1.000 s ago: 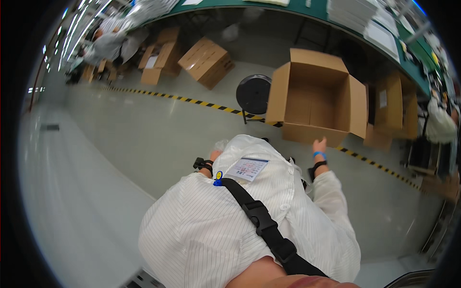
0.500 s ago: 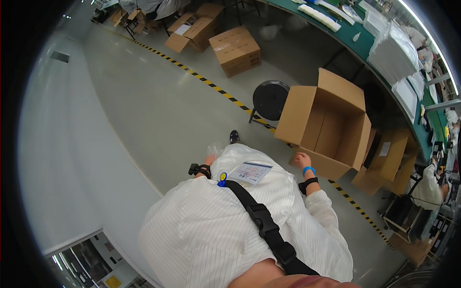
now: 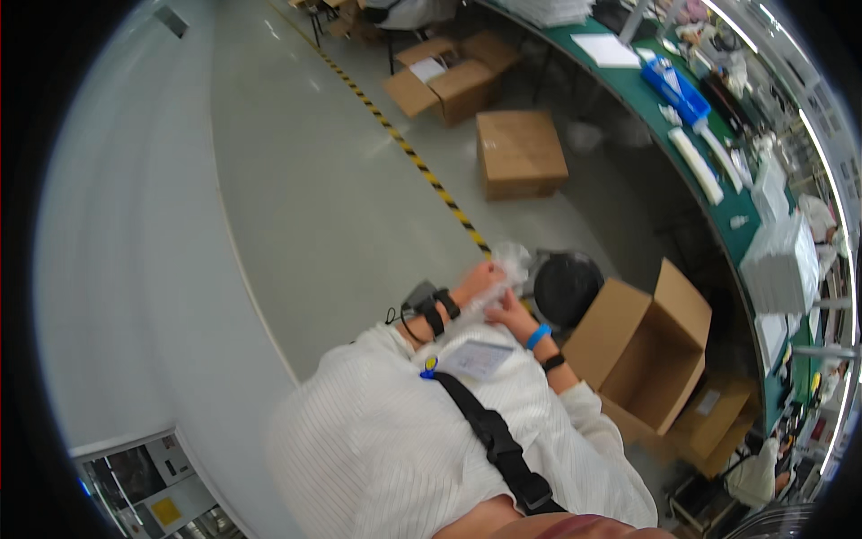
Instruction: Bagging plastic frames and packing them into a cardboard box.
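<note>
In front of my body, a crumpled clear plastic bag (image 3: 512, 260) is bunched up between my two hands. My left hand (image 3: 476, 282) is closed around it, with part of the plastic sticking out past the fingers. Just below and to the right, my right hand (image 3: 510, 313) has its fingers closed on the lower part of the same plastic; its fingertips are partly blurred. Close to the right hand stands a round black stool (image 3: 567, 289). An open cardboard box (image 3: 620, 325) is to the right of that hand, its flaps spread.
A closed carton (image 3: 521, 153) and an opened carton (image 3: 458, 90) stand on the floor ahead. Another open carton (image 3: 714, 418) sits at the right, near a co-worker's white sleeve (image 3: 752, 476). A long green bench (image 3: 732, 229) holds stacked white sheets (image 3: 779, 265). Yellow-black tape (image 3: 417, 162) crosses the floor.
My right hand has come from beside the open box to meet my left hand, which has risen forward with the plastic. The view has swung, so boxes and stool appear lower and farther right.
</note>
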`<action>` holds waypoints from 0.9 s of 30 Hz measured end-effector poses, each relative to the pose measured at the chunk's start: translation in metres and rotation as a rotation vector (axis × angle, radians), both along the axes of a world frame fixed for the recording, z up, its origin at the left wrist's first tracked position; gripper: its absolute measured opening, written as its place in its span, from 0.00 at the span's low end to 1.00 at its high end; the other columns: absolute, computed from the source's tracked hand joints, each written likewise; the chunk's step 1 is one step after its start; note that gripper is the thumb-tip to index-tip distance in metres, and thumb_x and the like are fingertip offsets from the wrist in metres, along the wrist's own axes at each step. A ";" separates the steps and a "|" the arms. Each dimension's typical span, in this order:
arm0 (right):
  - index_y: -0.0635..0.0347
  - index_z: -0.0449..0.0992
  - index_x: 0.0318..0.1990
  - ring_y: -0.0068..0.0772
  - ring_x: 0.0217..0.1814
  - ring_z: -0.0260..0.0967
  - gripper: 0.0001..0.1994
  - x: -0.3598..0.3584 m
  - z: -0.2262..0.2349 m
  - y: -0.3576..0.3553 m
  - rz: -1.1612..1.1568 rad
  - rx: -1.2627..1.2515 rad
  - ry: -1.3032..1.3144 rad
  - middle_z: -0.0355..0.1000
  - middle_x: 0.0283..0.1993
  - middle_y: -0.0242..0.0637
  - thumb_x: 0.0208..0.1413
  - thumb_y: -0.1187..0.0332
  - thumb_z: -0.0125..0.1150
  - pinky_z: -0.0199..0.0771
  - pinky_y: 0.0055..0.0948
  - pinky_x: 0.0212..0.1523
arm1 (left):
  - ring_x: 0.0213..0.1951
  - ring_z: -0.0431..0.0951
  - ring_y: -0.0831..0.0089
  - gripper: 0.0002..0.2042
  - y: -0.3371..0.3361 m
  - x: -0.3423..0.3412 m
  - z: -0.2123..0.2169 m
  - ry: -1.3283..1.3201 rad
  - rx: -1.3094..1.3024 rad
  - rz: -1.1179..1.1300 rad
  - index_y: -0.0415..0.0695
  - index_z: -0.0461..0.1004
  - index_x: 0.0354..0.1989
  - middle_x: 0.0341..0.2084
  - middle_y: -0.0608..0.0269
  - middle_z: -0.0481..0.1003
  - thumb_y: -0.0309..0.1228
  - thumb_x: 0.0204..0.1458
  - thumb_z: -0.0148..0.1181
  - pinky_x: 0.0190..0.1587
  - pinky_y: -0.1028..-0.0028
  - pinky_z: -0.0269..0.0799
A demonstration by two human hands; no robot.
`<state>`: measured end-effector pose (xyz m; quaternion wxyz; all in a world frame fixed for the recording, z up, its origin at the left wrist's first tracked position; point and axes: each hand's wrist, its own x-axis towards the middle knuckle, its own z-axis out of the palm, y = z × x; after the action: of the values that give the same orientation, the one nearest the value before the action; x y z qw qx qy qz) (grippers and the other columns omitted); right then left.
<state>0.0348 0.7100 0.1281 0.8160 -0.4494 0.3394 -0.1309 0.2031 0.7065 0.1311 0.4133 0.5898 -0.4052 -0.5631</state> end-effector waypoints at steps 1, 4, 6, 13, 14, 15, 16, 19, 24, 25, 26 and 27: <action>0.56 0.54 0.64 0.29 0.52 0.67 0.31 0.017 -0.002 0.002 -0.014 0.023 -0.053 0.62 0.55 0.38 0.54 0.69 0.61 0.76 0.30 0.43 | 0.31 0.74 0.76 0.13 -0.004 0.011 -0.015 -0.015 -0.016 0.063 0.38 0.75 0.39 0.30 0.63 0.76 0.35 0.52 0.55 0.33 0.71 0.72; 0.60 0.64 0.56 0.26 0.41 0.70 0.18 0.033 -0.017 -0.025 -0.115 0.095 0.059 0.69 0.46 0.34 0.58 0.72 0.53 0.75 0.28 0.36 | 0.30 0.75 0.74 0.12 -0.017 0.021 -0.021 0.058 -0.020 0.128 0.38 0.76 0.36 0.28 0.61 0.77 0.33 0.51 0.52 0.34 0.70 0.71; 0.59 0.68 0.51 0.24 0.35 0.71 0.12 0.044 -0.023 -0.052 -0.169 0.130 0.119 0.71 0.39 0.31 0.59 0.72 0.50 0.73 0.25 0.33 | 0.31 0.76 0.72 0.12 -0.024 0.032 -0.011 -0.063 -0.085 0.079 0.38 0.75 0.38 0.28 0.60 0.77 0.30 0.50 0.50 0.34 0.69 0.71; 0.60 0.70 0.43 0.16 0.24 0.58 0.09 0.099 -0.003 -0.162 -0.201 0.083 0.100 0.66 0.29 0.26 0.54 0.74 0.50 0.56 0.19 0.22 | 0.45 0.73 0.71 0.18 -0.086 0.082 -0.018 -0.516 -0.013 0.087 0.38 0.68 0.51 0.45 0.57 0.73 0.34 0.55 0.52 0.45 0.69 0.70; 0.60 0.70 0.43 0.15 0.25 0.58 0.10 0.105 -0.001 -0.175 -0.225 0.108 0.066 0.66 0.29 0.26 0.53 0.75 0.50 0.56 0.19 0.22 | 0.47 0.72 0.72 0.18 -0.096 0.083 -0.012 -0.139 0.135 0.153 0.40 0.67 0.53 0.47 0.58 0.71 0.35 0.56 0.52 0.47 0.70 0.69; 0.60 0.70 0.42 0.15 0.25 0.58 0.10 0.117 0.004 -0.194 -0.241 0.125 0.023 0.66 0.29 0.27 0.52 0.76 0.50 0.55 0.18 0.23 | 0.49 0.71 0.73 0.19 -0.111 0.092 0.007 0.232 0.271 0.221 0.41 0.66 0.55 0.50 0.60 0.70 0.35 0.57 0.52 0.49 0.71 0.69; 0.61 0.69 0.43 0.18 0.26 0.60 0.10 0.119 0.008 -0.212 -0.178 0.037 0.019 0.66 0.30 0.28 0.51 0.77 0.50 0.59 0.20 0.25 | 0.49 0.71 0.73 0.19 -0.124 0.098 0.013 0.224 0.261 0.221 0.41 0.66 0.55 0.50 0.60 0.70 0.35 0.57 0.52 0.49 0.71 0.69; 0.63 0.69 0.42 0.22 0.29 0.62 0.10 0.133 0.015 -0.257 -0.054 -0.394 0.049 0.66 0.29 0.28 0.52 0.75 0.52 0.63 0.23 0.28 | 0.50 0.71 0.74 0.18 -0.162 0.112 0.018 0.498 0.143 0.180 0.43 0.66 0.56 0.50 0.62 0.71 0.34 0.58 0.51 0.51 0.72 0.69; 0.55 0.54 0.65 0.44 0.68 0.51 0.37 0.141 0.040 -0.326 0.210 -0.829 0.080 0.52 0.67 0.45 0.44 0.72 0.61 0.67 0.34 0.58 | 0.52 0.71 0.72 0.18 -0.217 0.132 -0.003 0.561 0.022 0.298 0.44 0.64 0.59 0.52 0.63 0.71 0.30 0.60 0.48 0.55 0.69 0.68; 0.55 0.54 0.65 0.44 0.68 0.51 0.37 0.145 0.039 -0.339 0.214 -0.832 0.087 0.52 0.67 0.45 0.44 0.72 0.61 0.67 0.34 0.58 | 0.52 0.71 0.72 0.17 -0.227 0.131 0.000 0.729 0.133 0.400 0.44 0.65 0.57 0.50 0.64 0.72 0.30 0.60 0.47 0.55 0.69 0.68; 0.54 0.53 0.66 0.45 0.69 0.49 0.39 0.151 0.039 -0.348 0.293 -0.954 0.016 0.51 0.67 0.45 0.43 0.72 0.62 0.66 0.35 0.59 | 0.53 0.71 0.70 0.15 -0.236 0.136 -0.010 0.753 0.169 0.412 0.45 0.66 0.56 0.51 0.62 0.72 0.28 0.61 0.45 0.54 0.67 0.69; 0.54 0.52 0.66 0.46 0.70 0.47 0.40 0.154 0.035 -0.355 0.369 -1.072 -0.055 0.51 0.68 0.44 0.43 0.71 0.63 0.65 0.37 0.60 | 0.53 0.71 0.70 0.15 -0.244 0.139 -0.015 0.761 0.170 0.406 0.45 0.66 0.56 0.51 0.62 0.72 0.28 0.61 0.45 0.54 0.67 0.69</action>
<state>0.1888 0.3552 0.1635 0.4916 -0.8491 0.1197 -0.1517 0.3419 0.4621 0.1158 0.5852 0.4401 -0.0523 -0.6791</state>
